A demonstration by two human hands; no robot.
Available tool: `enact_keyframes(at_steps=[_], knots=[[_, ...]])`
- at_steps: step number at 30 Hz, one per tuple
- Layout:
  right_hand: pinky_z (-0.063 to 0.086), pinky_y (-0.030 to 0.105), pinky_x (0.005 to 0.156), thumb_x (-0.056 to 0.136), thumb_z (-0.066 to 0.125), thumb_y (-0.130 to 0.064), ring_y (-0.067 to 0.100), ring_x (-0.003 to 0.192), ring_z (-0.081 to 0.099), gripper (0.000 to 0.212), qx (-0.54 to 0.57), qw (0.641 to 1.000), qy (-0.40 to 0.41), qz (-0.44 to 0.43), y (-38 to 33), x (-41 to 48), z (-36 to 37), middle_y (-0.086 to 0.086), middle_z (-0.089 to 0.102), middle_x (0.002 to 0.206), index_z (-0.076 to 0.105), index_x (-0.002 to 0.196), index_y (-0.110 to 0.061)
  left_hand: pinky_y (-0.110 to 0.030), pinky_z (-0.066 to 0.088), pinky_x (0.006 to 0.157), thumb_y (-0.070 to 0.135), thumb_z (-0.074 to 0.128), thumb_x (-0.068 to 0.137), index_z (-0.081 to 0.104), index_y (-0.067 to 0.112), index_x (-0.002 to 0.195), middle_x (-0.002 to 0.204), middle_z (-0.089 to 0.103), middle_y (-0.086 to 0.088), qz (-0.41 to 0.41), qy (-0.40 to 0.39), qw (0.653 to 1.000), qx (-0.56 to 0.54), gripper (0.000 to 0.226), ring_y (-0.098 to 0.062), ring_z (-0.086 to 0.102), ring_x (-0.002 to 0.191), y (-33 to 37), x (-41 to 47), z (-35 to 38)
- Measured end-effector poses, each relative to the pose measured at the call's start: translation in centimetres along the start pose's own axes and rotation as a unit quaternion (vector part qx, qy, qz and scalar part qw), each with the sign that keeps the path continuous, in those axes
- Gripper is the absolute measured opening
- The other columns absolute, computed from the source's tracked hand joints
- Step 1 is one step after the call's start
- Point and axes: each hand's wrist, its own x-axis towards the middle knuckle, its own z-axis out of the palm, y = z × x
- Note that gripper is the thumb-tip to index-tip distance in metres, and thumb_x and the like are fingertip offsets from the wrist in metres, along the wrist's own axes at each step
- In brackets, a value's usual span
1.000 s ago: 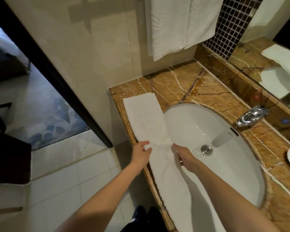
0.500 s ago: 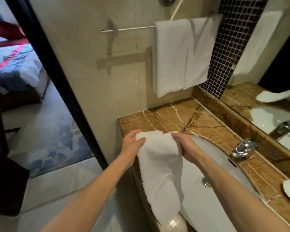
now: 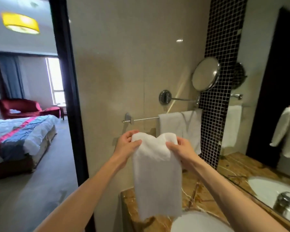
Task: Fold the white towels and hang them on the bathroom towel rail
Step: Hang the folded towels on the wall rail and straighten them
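I hold a folded white towel [image 3: 156, 178] up in front of me, doubled over so both halves hang down above the counter. My left hand [image 3: 126, 146] grips its top left corner and my right hand [image 3: 181, 148] grips its top right corner. Behind the towel, a chrome towel rail [image 3: 144, 119] runs along the beige wall, a little above my hands. Two white towels [image 3: 181, 126] hang over its right part; its left part is bare.
A brown marble counter [image 3: 197, 195] with a white sink [image 3: 196, 223] lies below. A round swing-arm mirror [image 3: 205, 74] juts from the wall above the rail. The wall mirror [image 3: 273, 114] is at right. A dark door frame [image 3: 69, 97] at left opens onto a bedroom.
The towel went from lying on the counter to hanging doubled in both hands, raised up toward the rail. My view has tilted upward from the sink to the wall.
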Motion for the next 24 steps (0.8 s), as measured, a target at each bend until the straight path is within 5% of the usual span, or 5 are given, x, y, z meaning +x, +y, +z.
enact_keyframes(at_steps=[4, 11, 15, 20, 24], knots=[[0.053, 0.032, 0.063, 0.083, 0.060, -0.003, 0.015, 0.073, 0.064, 0.016, 0.004, 0.999, 0.025, -0.047, -4.1, 0.5, 0.5, 0.007, 0.071, 0.081, 0.073, 0.085, -0.013, -0.029, 0.054, 0.075, -0.003, 0.066, 0.081, 0.063, 0.020, 0.107, 0.099, 0.071, -0.005, 0.042, -0.006, 0.999, -0.005, 0.036, -0.017, 0.068, 0.085, 3.4, 1.4, -0.6], [0.052, 0.038, 0.067, 0.081, 0.056, 0.000, 0.023, 0.072, 0.063, 0.019, -0.003, 0.997, 0.020, -0.073, -10.3, 2.0, 1.0, 0.018, 0.069, 0.083, 0.073, 0.087, -0.005, -0.035, 0.055, 0.082, -0.003, 0.063, 0.083, 0.065, 0.013, 0.106, 0.101, 0.070, -0.012, 0.089, -0.007, 0.996, 0.016, 0.028, -0.023, 0.067, 0.091, 8.4, 3.6, -1.7], [0.048, 0.024, 0.053, 0.072, 0.053, 0.004, 0.016, 0.056, 0.059, 0.029, 0.034, 0.995, 0.043, -0.082, -13.7, 2.8, 1.0, 0.003, 0.065, 0.061, 0.075, 0.066, -0.014, -0.017, 0.051, 0.058, 0.001, 0.066, 0.084, 0.070, 0.020, 0.086, 0.085, 0.069, -0.004, 0.134, -0.019, 0.991, 0.024, 0.019, -0.011, 0.063, 0.073, 12.0, 4.7, -1.6], [0.044, 0.034, 0.065, 0.070, 0.049, 0.003, 0.029, 0.069, 0.054, 0.023, 0.078, 0.989, 0.076, -0.101, -17.7, 4.6, 0.6, 0.018, 0.060, 0.077, 0.065, 0.086, 0.006, -0.015, 0.050, 0.068, -0.001, 0.067, 0.084, 0.070, 0.008, 0.089, 0.089, 0.068, -0.010, 0.172, -0.026, 0.985, 0.008, 0.011, -0.011, 0.061, 0.076, 15.7, 7.0, -1.1], [0.046, 0.023, 0.051, 0.053, 0.051, -0.013, 0.024, 0.052, 0.056, 0.029, 0.097, 0.992, 0.054, -0.063, -19.8, 6.5, 0.3, 0.011, 0.057, 0.064, 0.058, 0.077, 0.001, -0.008, 0.048, 0.063, -0.002, 0.068, 0.082, 0.070, 0.011, 0.084, 0.080, 0.066, -0.003, 0.185, 0.000, 0.983, -0.017, 0.013, -0.007, 0.059, 0.071, 17.7, 9.0, -0.6]])
